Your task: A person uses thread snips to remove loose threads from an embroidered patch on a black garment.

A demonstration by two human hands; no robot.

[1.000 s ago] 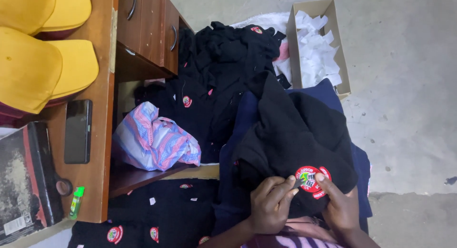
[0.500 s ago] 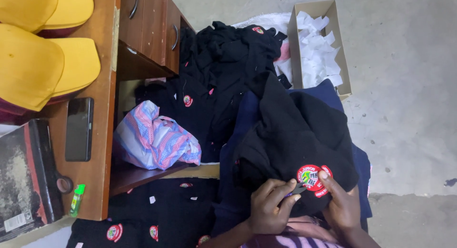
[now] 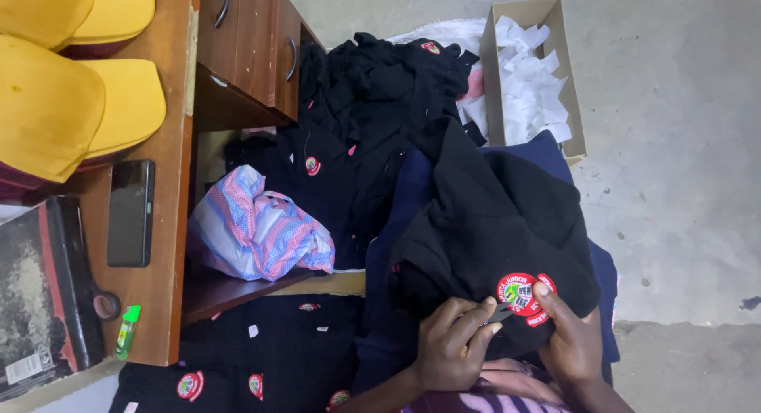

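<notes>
A black garment [image 3: 491,223] lies bunched over my lap, with a round red badge [image 3: 519,294] sewn on it. My left hand [image 3: 452,346] pinches a small dark pointed tool [image 3: 498,311], likely snips, with its tip at the badge's lower left edge. My right hand [image 3: 567,338] holds the garment just right of the badge, its fingertip resting on the badge rim.
More black garments with red badges are piled ahead [image 3: 372,120] and at lower left [image 3: 254,365]. A striped pink-blue bag [image 3: 254,231] sits beside a wooden desk [image 3: 170,223] holding yellow caps [image 3: 71,104], a phone [image 3: 131,213] and a lighter [image 3: 125,331]. A cardboard box of white scraps [image 3: 531,72] stands on the floor.
My left hand has brought the small tool up to the badge's edge. My right hand has shifted slightly along the badge. The garment has barely moved.
</notes>
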